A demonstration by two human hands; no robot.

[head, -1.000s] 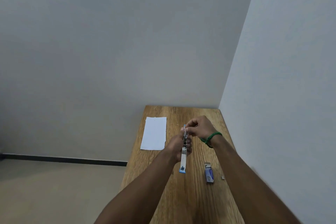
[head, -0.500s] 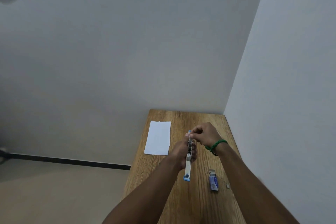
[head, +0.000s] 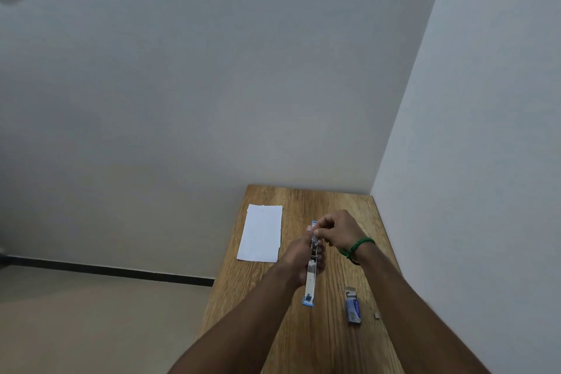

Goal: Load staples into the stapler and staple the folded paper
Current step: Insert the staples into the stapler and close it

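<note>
A long blue and silver stapler [head: 311,282], opened out flat, is held above the wooden table [head: 334,343]. My left hand [head: 299,258] grips it around its middle. My right hand [head: 337,229], with a green band on the wrist, pinches at the stapler's far end with thumb and fingers; what it pinches is too small to tell. The folded white paper [head: 261,233] lies flat on the table, left of both hands. A small blue staple box [head: 353,307] with its flap open lies on the table to the right of the stapler.
A tiny grey piece [head: 377,316] lies right of the staple box. The table stands in a corner, with a wall along its far edge and another along its right edge. Its left edge drops to the floor.
The camera has tilted, so the whole scene sits slightly lower and to the right. My right hand's fingers have shifted a little along the stapler's far end. The left grip is unchanged.
</note>
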